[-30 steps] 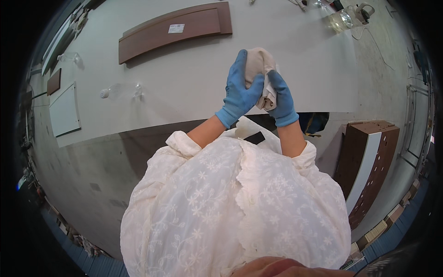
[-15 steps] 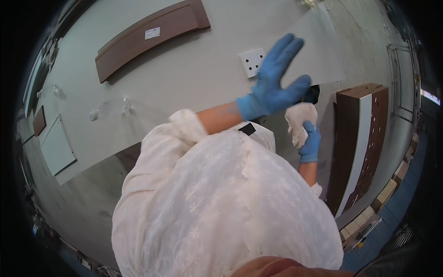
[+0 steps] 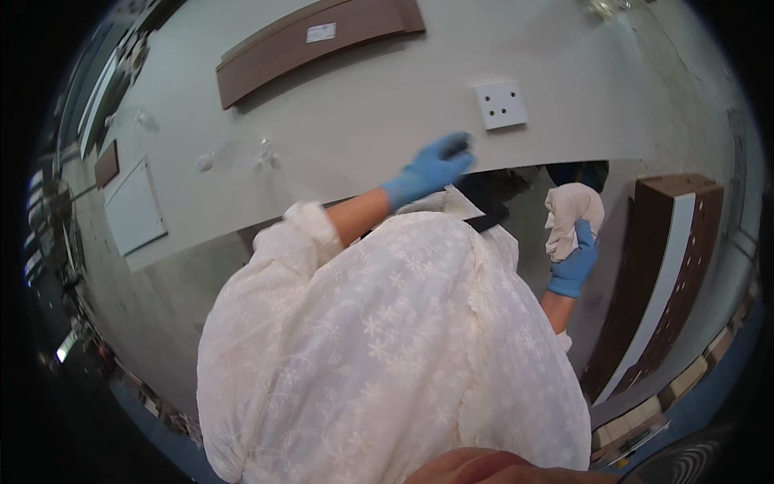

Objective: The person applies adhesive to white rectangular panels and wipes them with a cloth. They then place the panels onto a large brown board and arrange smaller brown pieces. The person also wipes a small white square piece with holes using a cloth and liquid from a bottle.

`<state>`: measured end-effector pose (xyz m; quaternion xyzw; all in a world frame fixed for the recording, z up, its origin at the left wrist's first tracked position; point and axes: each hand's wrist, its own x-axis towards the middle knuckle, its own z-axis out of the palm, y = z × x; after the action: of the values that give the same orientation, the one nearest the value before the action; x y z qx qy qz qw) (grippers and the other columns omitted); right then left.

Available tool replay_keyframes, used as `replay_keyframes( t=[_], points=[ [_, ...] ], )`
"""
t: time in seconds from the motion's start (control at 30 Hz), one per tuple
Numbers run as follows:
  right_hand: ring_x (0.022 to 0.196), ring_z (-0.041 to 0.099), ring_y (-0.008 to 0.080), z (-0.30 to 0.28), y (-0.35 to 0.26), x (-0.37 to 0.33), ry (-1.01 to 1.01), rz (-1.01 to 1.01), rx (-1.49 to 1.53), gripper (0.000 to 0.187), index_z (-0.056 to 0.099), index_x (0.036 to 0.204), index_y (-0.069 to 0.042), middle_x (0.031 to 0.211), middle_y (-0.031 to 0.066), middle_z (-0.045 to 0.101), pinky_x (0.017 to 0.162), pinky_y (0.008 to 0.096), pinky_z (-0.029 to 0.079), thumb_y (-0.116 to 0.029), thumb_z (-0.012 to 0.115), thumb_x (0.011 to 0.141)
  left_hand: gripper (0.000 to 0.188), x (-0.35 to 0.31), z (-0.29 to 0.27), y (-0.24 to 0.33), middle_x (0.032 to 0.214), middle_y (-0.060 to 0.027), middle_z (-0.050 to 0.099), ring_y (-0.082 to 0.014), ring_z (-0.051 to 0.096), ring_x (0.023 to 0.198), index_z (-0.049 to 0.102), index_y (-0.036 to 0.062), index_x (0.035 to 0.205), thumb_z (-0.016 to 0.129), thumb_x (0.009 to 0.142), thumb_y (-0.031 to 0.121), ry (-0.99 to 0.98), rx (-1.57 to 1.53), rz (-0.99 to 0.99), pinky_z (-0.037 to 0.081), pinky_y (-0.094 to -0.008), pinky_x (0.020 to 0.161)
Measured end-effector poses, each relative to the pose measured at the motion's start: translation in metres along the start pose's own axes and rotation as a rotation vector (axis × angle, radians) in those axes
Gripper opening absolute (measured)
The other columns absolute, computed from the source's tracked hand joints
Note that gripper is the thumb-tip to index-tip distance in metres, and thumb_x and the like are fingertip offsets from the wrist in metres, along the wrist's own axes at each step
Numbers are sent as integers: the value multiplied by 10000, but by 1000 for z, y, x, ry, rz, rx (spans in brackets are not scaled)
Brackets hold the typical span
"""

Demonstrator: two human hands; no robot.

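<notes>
Both of my hands wear blue gloves. My left hand reaches over the near edge of the grey table, blurred by motion, fingers curled and holding nothing that I can see. A small white square plate with three holes lies on the table just beyond it. My right hand is lower, off the table's edge, gripping a crumpled white cloth that sticks up above the fingers. My white lace garment fills the lower middle of the view.
A long brown panel lies at the table's far side. A white flat board and a small brown piece sit at the left. Brown and white panels stand stacked on the floor at the right.
The hands, together on the cloth a second ago, have parted. My left hand, spread open half a second ago, has dropped toward the table edge and curled. My right hand keeps the cloth.
</notes>
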<state>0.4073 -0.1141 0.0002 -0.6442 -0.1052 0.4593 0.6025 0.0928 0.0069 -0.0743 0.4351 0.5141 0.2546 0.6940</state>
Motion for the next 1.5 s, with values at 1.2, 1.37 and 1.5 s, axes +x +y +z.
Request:
replay_keyframes(
  t=[1.2,1.37,1.5],
  points=[
    [1072,664,137,193,-1,43,-732,64,-165,453,631,1369,39,1220,71,704,934,295,546,-110,712,949,685,-28,-61,152,921,-73,744,-164,700,785,691,13,1257,883,769,454,-261,552,-235,573,-316,791],
    [1062,664,149,168,-3,64,-743,144,-126,439,633,1359,36,1209,82,699,924,297,541,-153,685,966,577,2,-44,159,886,-72,738,-162,685,760,755,8,1096,852,794,490,-375,507,-272,564,-308,754],
    [1050,669,163,150,-1,84,-723,248,-49,427,631,1346,32,1187,86,696,915,298,542,-170,673,973,602,21,-31,157,849,-87,742,-174,683,756,794,10,983,851,765,569,-394,458,-210,549,-318,740]
  ],
)
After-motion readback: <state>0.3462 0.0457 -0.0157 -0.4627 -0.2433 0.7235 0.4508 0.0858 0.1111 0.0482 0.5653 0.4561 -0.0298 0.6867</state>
